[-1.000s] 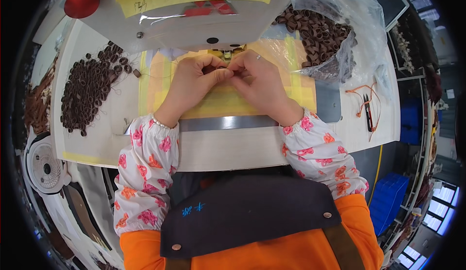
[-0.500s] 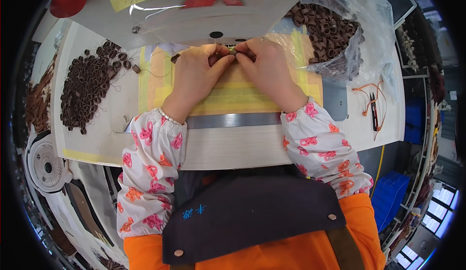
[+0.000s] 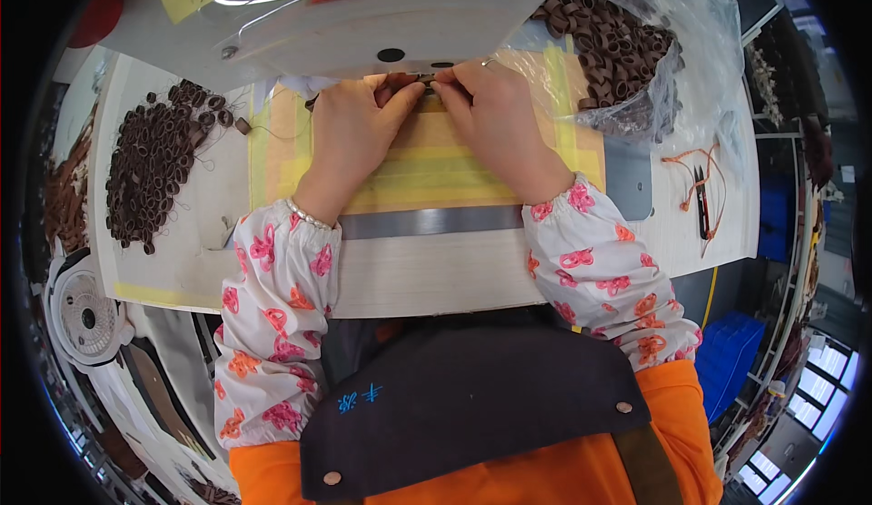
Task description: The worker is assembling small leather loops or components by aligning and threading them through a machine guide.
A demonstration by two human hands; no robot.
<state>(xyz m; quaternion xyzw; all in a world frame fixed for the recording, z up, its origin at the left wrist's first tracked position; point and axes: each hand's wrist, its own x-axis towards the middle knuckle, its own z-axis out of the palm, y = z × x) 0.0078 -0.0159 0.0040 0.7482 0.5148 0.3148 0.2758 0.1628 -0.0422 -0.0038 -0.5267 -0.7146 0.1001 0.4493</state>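
Just below the sewing machine (image 3: 300, 28), my two hands meet at its sewing spot. My left hand (image 3: 356, 128) pinches a small brown strap loop (image 3: 427, 85) between thumb and fingers. From the other side, my right hand (image 3: 501, 119) is closed with thumb and fingertips at the same loop. The fingers cover most of the loop. Beside my left hand, a thread trails to a brown loop (image 3: 242, 125) at the edge of the left pile. Yellow tape (image 3: 427, 178) covers the work plate under my hands.
Many brown loops (image 3: 154, 164) with loose threads lie heaped at the left. An open clear plastic bag (image 3: 699, 51) at the right holds more loops (image 3: 609, 46). Thread snips (image 3: 701, 201) with an orange cord lie near the table's right side. A white fan (image 3: 86, 314) stands at lower left.
The view has shifted slightly, so the machine appears further left and higher. Both hands remain together at the sewing spot, with the fingertips slightly shifted around the loop.
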